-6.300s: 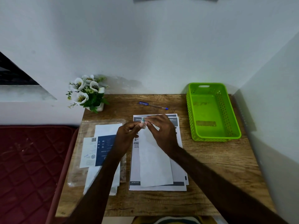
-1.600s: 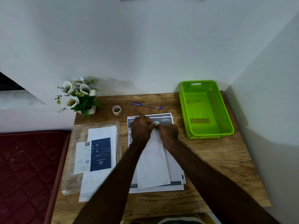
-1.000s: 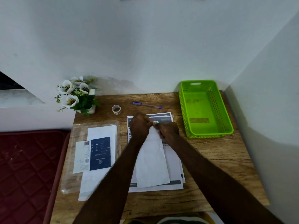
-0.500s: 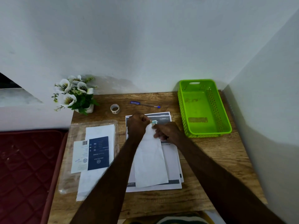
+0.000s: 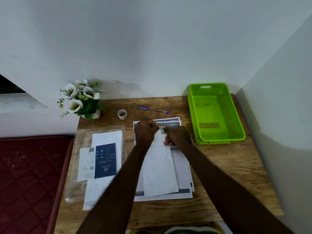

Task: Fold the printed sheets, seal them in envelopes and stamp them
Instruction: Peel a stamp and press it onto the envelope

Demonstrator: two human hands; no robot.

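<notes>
A long white envelope [image 5: 158,169] lies lengthwise on a stack of printed sheets [image 5: 183,168] in the middle of the wooden table [image 5: 219,166]. A small greenish stamp [image 5: 162,130] sits at the envelope's far end, between my two hands. My left hand [image 5: 145,132] is curled and pinches the envelope's far edge just left of the stamp. My right hand [image 5: 177,135] is curled too, fingertips at the stamp's right side and thumb against the envelope's right edge. The envelope's far end is hidden under both hands.
A small roll of stamps [image 5: 122,114] and a blue pen [image 5: 153,109] lie at the back. A green plastic basket [image 5: 216,114] stands at the right. A clear pack of envelopes [image 5: 104,162] lies left, with a flower pot [image 5: 81,98] behind it. A wall closes off the right side.
Since 6.3 s ago the stamp roll has appeared on the table and both hands came down onto the envelope. Lately my right hand slid slightly right, uncovering the stamp.
</notes>
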